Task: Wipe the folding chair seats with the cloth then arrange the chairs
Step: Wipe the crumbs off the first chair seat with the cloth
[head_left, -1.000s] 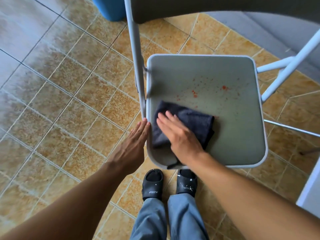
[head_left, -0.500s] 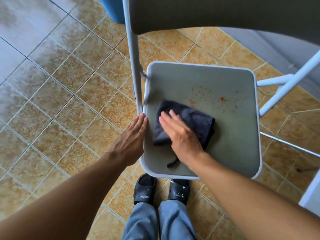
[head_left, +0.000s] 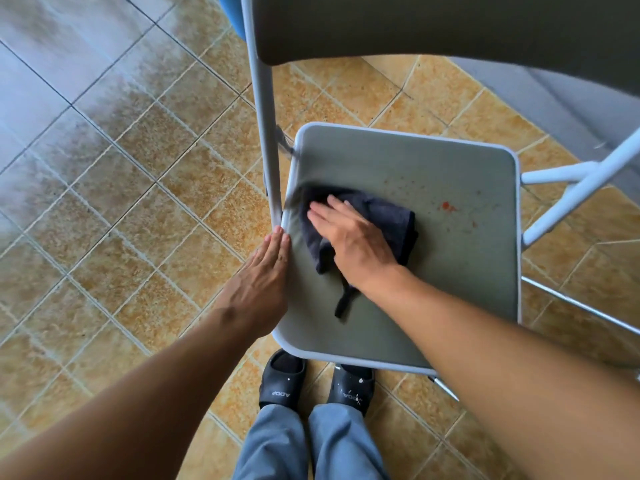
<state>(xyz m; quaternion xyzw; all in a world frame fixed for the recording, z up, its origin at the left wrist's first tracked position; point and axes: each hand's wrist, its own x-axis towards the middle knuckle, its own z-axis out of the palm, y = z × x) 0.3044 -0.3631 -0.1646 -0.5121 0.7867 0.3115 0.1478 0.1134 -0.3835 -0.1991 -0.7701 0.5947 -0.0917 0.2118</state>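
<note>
the right hand (head_left: 349, 239), fingers flat, presses the dark cloth (head_left: 388, 220) onto the seat (head_left: 450, 271), left of the red specks (head_left: 448, 206); the left hand (head_left: 266, 271) lies flat against the seat's left edge, likely steadying it.

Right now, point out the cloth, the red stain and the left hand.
cloth (head_left: 393, 218): head view, bare fold near its right end.
red stain (head_left: 449, 206): head view, middle of the blotch.
left hand (head_left: 263, 273): head view, back of the hand.

At frame centre the right hand (head_left: 353, 239) presses a dark cloth (head_left: 388, 220) flat on the grey seat (head_left: 433, 271); the left hand (head_left: 263, 275) touches the seat's left edge.
</note>
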